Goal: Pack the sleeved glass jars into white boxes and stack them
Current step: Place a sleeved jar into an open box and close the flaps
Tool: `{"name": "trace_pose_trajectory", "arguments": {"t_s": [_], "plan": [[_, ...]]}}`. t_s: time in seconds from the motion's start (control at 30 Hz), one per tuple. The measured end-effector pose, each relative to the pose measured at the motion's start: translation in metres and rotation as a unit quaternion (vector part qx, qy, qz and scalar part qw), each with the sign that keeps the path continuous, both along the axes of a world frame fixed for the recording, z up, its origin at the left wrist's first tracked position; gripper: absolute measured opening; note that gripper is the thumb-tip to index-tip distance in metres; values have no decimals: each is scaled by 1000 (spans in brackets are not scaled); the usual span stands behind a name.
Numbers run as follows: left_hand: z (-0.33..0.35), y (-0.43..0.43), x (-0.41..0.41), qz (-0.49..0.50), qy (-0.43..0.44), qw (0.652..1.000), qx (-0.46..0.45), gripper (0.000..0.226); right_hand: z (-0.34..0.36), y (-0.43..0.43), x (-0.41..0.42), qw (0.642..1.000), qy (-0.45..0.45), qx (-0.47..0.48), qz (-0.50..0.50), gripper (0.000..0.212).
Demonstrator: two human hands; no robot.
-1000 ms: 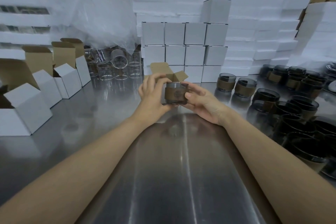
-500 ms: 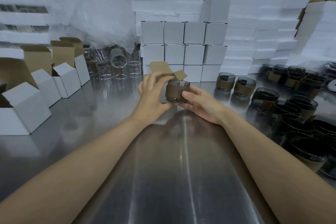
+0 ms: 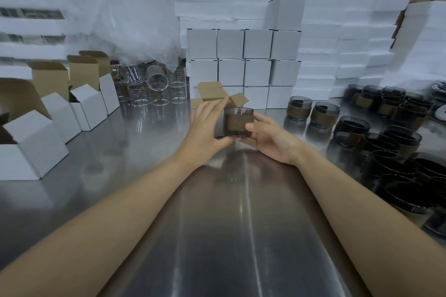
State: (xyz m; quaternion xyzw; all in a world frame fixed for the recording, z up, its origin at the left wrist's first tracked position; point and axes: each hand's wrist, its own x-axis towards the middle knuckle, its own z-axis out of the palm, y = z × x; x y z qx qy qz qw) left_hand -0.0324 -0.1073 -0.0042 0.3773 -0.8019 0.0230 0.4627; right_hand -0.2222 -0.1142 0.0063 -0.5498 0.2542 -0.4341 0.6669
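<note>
A dark glass jar (image 3: 239,121) with a brown sleeve is held just above the steel table at the centre. My right hand (image 3: 270,137) grips it from the right, thumb across the sleeve. My left hand (image 3: 207,125) holds an open white box (image 3: 212,91) whose brown flaps stand up behind the jar; the box body is mostly hidden by that hand and the jar. A wall of closed white boxes (image 3: 243,58) is stacked behind. More sleeved jars (image 3: 299,108) stand to the right.
Open white boxes (image 3: 31,142) with raised brown flaps line the left side. Clear glass jars (image 3: 154,89) sit under a plastic bag at the back left. Many dark sleeved jars (image 3: 391,152) crowd the right. White foam slabs (image 3: 350,38) are piled behind. Bare steel table (image 3: 229,224) lies in front.
The jar and both hands have stayed near the same spot; the jar sits slightly lower against the open box, and my left fingers have spread along the box's flap.
</note>
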Motion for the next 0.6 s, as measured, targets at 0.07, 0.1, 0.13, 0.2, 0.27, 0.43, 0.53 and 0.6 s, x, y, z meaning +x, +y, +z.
{"name": "trace_pose_trajectory", "arguments": {"t_s": [0.07, 0.1, 0.13, 0.2, 0.27, 0.43, 0.53, 0.6], "plan": [[0, -1, 1, 0, 8, 1000, 11, 81, 0, 0, 0, 1000, 0, 3, 4, 60], [0, -2, 1, 1, 10, 1000, 13, 79, 0, 0, 0, 1000, 0, 5, 5, 59], [0, -2, 1, 1, 12, 1000, 14, 77, 0, 1, 0, 1000, 0, 6, 4, 58], [0, -2, 2, 2, 17, 1000, 12, 76, 1, 1, 0, 1000, 1, 7, 1, 56], [1, -1, 2, 5, 19, 1000, 5, 76, 2, 2, 1, 1000, 9, 6, -1, 57], [2, 4, -1, 12, -34, 998, -49, 77, 2, 3, 4, 999, 41, -10, -11, 54], [3, 3, -2, 8, -40, 998, -52, 78, 3, 4, 3, 1000, 17, 3, -14, 55], [2, 1, -1, 8, -34, 999, -33, 82, 3, 3, 1, 1000, 4, 17, -11, 59]]}}
